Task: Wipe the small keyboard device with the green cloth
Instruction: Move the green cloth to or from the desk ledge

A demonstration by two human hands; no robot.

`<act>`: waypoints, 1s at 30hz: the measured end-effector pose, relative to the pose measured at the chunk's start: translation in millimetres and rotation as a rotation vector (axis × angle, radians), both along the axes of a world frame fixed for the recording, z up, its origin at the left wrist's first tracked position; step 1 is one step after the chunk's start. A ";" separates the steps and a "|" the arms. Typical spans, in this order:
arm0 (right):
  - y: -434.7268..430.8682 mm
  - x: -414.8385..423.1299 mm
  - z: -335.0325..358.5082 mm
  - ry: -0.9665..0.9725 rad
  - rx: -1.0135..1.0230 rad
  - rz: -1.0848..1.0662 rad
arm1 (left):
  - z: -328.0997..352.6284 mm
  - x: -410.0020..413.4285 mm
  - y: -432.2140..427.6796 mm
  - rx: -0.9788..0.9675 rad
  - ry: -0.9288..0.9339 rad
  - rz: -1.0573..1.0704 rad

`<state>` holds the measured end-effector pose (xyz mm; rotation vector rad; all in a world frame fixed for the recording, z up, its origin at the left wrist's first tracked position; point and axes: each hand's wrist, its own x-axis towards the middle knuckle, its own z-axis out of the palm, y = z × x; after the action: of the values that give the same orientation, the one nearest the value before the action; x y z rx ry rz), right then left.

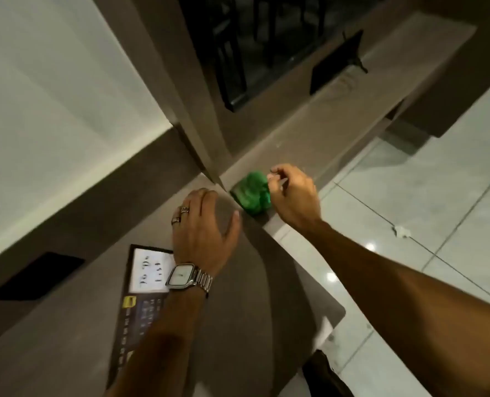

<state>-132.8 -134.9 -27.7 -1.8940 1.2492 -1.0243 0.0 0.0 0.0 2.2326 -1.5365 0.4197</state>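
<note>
The green cloth [252,193] lies crumpled on the brown counter [266,282], close to the base of a pillar. My right hand [294,196] is against the cloth's right side with its fingers curled; whether it grips the cloth is unclear. The small keyboard device [147,272], dark with a white screen and rows of keys, lies flat on the counter at lower left. My left forearm covers part of it. My left hand [203,227], with rings and a metal wristwatch, is spread open just beyond the device's top edge and holds nothing.
A brown pillar [198,110] rises from the counter just left of the cloth. A dark rectangular slot [36,276] sits at the left. The counter's edge runs diagonally; a glossy tiled floor [410,210] lies below on the right, with a scrap of paper [401,231].
</note>
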 end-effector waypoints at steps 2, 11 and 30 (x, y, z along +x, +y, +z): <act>-27.1 -7.3 -28.6 0.142 0.100 0.029 | -31.1 -7.9 -23.9 0.158 0.065 0.020; -95.1 -16.8 -167.0 0.454 0.420 -0.045 | -182.4 -39.9 -60.4 0.550 0.150 0.021; -46.3 -7.4 -193.8 -0.133 0.391 0.000 | -220.7 -17.5 -81.9 0.523 0.340 -0.076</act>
<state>-140.1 -181.2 -221.5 -1.5033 1.2653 -0.8202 -17.5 -81.9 -220.7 2.4349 -1.6659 -0.4169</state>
